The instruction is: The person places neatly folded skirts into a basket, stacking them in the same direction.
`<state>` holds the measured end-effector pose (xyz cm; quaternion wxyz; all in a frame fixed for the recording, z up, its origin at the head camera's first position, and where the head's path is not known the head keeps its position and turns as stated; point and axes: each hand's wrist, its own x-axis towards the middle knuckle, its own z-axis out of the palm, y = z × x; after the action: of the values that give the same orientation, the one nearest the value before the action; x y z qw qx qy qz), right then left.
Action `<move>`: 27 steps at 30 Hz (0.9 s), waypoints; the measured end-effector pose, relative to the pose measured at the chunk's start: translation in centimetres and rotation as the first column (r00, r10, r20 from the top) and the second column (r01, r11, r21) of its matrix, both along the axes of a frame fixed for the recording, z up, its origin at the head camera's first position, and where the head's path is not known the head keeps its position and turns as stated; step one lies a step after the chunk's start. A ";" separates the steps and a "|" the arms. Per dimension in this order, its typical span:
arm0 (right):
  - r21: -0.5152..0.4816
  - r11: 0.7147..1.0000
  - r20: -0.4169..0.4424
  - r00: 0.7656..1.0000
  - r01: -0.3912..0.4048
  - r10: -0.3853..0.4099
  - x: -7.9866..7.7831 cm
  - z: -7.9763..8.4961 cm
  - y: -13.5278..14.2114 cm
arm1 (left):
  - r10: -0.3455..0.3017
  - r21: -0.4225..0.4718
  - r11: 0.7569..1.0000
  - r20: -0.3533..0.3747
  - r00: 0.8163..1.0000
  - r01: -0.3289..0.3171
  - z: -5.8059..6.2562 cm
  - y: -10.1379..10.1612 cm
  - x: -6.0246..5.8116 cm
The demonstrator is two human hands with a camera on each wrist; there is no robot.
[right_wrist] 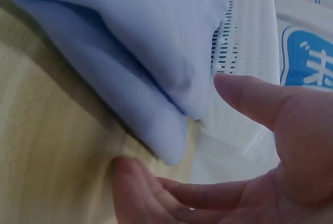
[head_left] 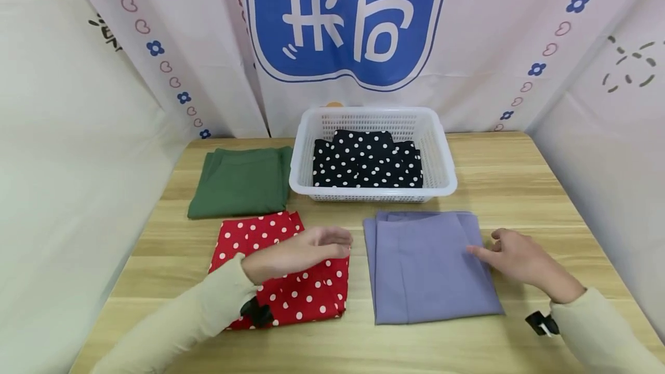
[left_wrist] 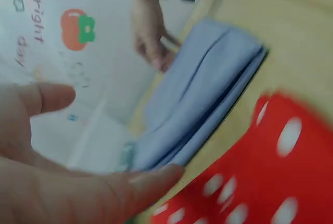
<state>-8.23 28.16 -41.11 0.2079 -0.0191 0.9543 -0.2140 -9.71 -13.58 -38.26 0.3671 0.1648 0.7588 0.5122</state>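
Observation:
A folded lavender cloth lies on the right half of the table, its layered side edge showing in the right wrist view. At its right edge is my right hand, thumb over the border and fingers spread apart, with nothing pinched between them. My left hand hovers above a folded red cloth with white dots, thumb and fingers apart and holding nothing. Part of the red cloth is hidden under the left hand and sleeve. In the left wrist view, the fingers point toward the lavender cloth.
Behind the cloths stands a white plastic basket holding folded black cloth with white dots. A folded green cloth lies left of the basket on the wooden table. Printed curtains hang along the back and sides.

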 end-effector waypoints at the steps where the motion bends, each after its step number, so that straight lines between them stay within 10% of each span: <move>1: -0.028 0.999 0.026 0.999 0.019 -0.019 -0.2 -0.2 0.3 | 0.006 0.033 0.999 0.094 0.996 -0.009 -0.9 0.5 -0.1; 7: -0.288 0.937 0.194 0.970 0.198 -0.146 -1.0 -1.7 0.6 | 0.119 0.142 0.973 0.370 0.921 -0.182 -4.5 3.3 -0.5; 11: -0.384 0.881 0.274 0.945 0.276 -0.177 -1.2 -2.5 0.4 | 0.161 0.129 0.968 0.345 0.924 -0.217 -5.6 5.6 -1.1; 18: -0.468 0.859 0.221 0.968 0.211 -0.117 -0.8 -3.4 -0.2 | 0.231 0.060 0.968 0.156 0.960 -0.243 -6.7 9.1 -1.2; 27: -0.633 0.736 0.251 0.963 0.242 -0.100 0.6 -2.9 0.5 | 0.331 0.210 0.897 0.266 0.905 -0.389 -7.2 9.4 -0.7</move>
<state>-7.65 28.62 -44.05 0.2621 0.0189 0.7893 -0.5549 -10.44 -4.15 -45.47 0.3238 0.0083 0.6566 0.6812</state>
